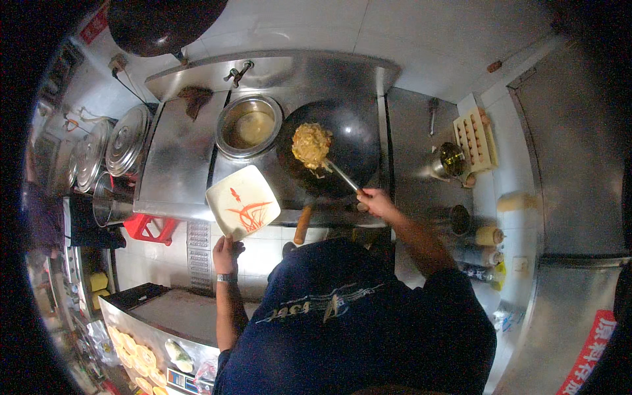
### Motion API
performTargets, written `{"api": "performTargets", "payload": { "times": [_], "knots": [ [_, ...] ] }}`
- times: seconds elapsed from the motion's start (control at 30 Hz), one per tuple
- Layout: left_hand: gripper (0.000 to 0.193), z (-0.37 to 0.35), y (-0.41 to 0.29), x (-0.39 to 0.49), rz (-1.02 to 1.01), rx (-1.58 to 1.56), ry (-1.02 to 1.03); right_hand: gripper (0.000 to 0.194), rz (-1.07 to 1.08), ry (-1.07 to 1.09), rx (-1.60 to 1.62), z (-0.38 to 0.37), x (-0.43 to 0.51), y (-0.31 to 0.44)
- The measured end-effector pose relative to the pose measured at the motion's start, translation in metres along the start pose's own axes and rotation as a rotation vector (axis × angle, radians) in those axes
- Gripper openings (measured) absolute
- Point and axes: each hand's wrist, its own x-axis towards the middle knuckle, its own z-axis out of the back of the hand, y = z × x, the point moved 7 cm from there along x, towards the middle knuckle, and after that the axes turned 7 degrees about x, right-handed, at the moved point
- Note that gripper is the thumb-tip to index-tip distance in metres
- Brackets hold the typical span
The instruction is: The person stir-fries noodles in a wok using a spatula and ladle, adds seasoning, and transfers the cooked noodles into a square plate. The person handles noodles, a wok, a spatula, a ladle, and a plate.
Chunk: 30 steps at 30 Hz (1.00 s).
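My left hand (227, 254) grips the near edge of a square white plate (224, 200) with a red painted pattern. The plate is held out at the stove's front edge, below a steel pot (220, 131) with cloudy liquid in it. My right hand (379, 202) is closed round the wooden end of a long metal ladle (344, 176). Its head is hidden under a heap of yellowish cooked food (311, 144), over or in a black wok (353, 140). The wok's own wooden handle (303, 224) points toward me, held by neither hand.
A tap (239, 74) stands behind the pot, and a dark cloth (196, 100) lies to its left. On the right counter are a metal container of oil (450, 160), a tray of eggs (474, 138) and squeeze bottles (489, 236). Lidded pots (128, 138) and a red plastic stool (150, 228) are at left.
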Motion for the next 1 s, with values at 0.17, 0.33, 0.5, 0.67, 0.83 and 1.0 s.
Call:
{"api": "performTargets", "payload": {
  "times": [0.17,0.33,0.5,0.67,0.83,1.0],
  "knots": [
    [0.029,0.0,-0.011,-0.004,-0.032,-0.074,0.055,0.018,0.078,0.016,0.012,-0.016,-0.055,0.003],
    [0.035,0.0,-0.014,0.003,-0.03,0.024,0.135,0.018,0.09,-0.027,-0.018,-0.018,-0.086,0.01],
    [0.04,0.0,-0.015,0.01,-0.092,0.171,0.177,0.022,0.145,-0.06,-0.107,-0.012,-0.108,0.014],
    [0.033,0.001,-0.007,0.025,-0.061,0.098,0.166,0.024,0.137,-0.104,-0.161,-0.004,-0.135,0.034],
    [0.03,0.0,-0.001,0.045,-0.123,0.155,0.213,0.024,0.075,-0.137,-0.169,0.002,-0.164,0.059],
    [0.032,0.0,0.007,0.058,-0.188,0.087,0.247,0.025,0.131,-0.144,-0.216,0.007,-0.193,0.074]
  ]
}}
